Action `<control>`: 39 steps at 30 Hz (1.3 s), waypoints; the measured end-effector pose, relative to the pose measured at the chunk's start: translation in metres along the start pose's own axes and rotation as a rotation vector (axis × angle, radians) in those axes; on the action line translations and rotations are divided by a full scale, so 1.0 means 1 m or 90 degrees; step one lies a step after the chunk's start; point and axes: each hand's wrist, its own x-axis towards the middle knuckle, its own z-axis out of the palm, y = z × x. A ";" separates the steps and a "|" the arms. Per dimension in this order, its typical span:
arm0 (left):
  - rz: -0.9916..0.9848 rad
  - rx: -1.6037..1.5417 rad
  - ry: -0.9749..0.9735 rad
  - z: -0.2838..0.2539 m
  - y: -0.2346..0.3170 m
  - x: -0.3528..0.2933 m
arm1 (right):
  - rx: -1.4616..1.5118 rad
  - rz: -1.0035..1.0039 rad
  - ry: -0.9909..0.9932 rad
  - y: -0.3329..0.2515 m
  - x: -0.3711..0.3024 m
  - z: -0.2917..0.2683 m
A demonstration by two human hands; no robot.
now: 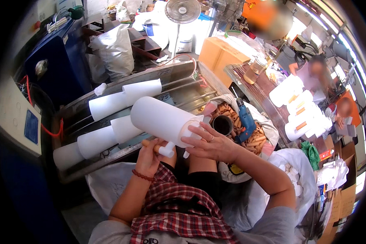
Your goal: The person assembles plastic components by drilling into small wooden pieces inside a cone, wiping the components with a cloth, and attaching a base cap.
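Observation:
A large white cylinder (156, 118), like a roll or tube, lies tilted across the middle above my lap. My right hand (211, 142) grips its near right end, fingers spread over the rim. Just below it, my left hand (146, 162) closes round a tan wooden handle (151, 147) with a white cap-like piece (166, 149) at its end. Behind the cylinder, more white cylinders (94, 141) sit in overlapping rows in a long metal trough (126, 156). What the right fingertips touch inside the rim is partly hidden.
Right of the trough, a sack (268, 126) holds tan wooden handles (254, 140), a dark cup (222, 125) and a blue drill (245, 122). A white bag (305, 171) with small white pieces stands near my right elbow. Other people sit beyond a table (254, 95) at right.

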 end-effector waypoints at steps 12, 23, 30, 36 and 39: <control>0.056 -0.048 -0.007 0.002 -0.007 0.003 | 0.051 0.508 0.140 -0.030 0.018 -0.005; 0.069 -0.015 -0.005 0.004 -0.003 -0.005 | 0.034 0.391 0.137 -0.029 0.013 0.015; 0.107 -0.080 0.006 0.007 -0.005 0.000 | 0.348 0.687 -0.027 -0.051 0.023 -0.010; 0.121 -0.034 -0.001 -0.002 -0.008 0.000 | 0.426 0.513 0.186 -0.053 0.029 -0.001; 0.103 -0.057 0.023 -0.002 -0.006 -0.002 | 0.152 0.480 0.096 -0.041 0.020 0.006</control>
